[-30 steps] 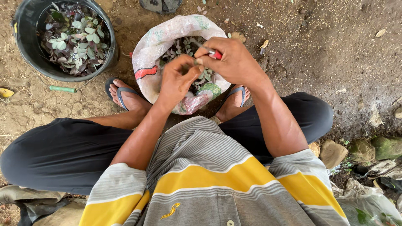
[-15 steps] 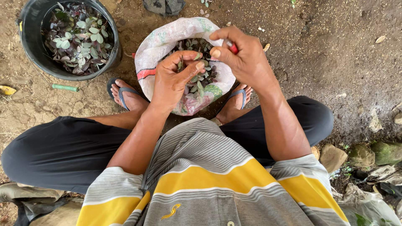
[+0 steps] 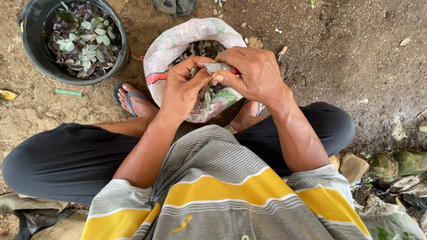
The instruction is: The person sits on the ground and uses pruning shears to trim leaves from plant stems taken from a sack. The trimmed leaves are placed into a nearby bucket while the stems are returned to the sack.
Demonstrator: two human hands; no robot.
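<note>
Currently both hands meet over the white woven plastic sack [image 3: 178, 42] of leafy cuttings. Right hand [image 3: 253, 73] is clamped on a small red-handled knife [image 3: 219, 67], blade lying sideways toward the left hand [image 3: 184, 86], which pinches a small green cutting [image 3: 194, 71] at the blade tip. Black round bucket [image 3: 31, 44] of cuttings sits far left.

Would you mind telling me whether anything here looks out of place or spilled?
Nothing stands out. Both hands, left and right, work a small knife over the open sack of leaves; the bucket stands upright, its leaves inside.
</note>
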